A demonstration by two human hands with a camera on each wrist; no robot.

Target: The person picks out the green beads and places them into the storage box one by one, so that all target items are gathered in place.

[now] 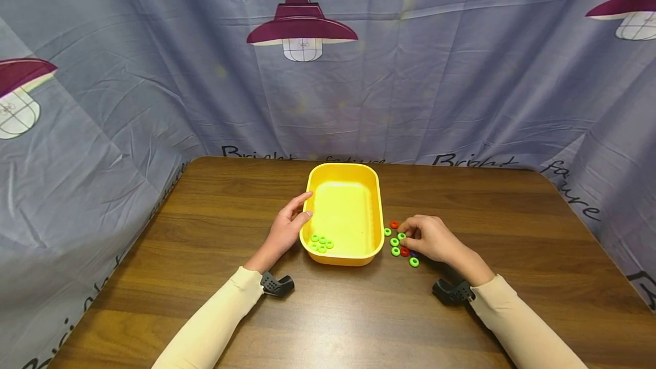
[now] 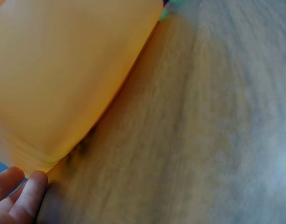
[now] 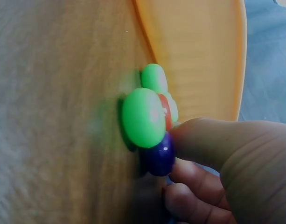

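Observation:
A yellow plastic bin stands on the table with several small green rings at its near left corner. My left hand touches the bin's left rim, fingers loosely extended. In the left wrist view, fingertips meet the bin's outer wall. Right of the bin lie loose green, red and dark blue rings. Over them, my right hand pinches a green ring between thumb and forefinger. The right wrist view shows a dark blue ring and a green ring beside the thumb, which hides the pinch.
The brown wooden table extends around the bin. Behind it hangs a grey-blue curtain printed with lamps and lettering. A red ring and a green ring lie close to the bin's right wall; another green ring lies nearest the person.

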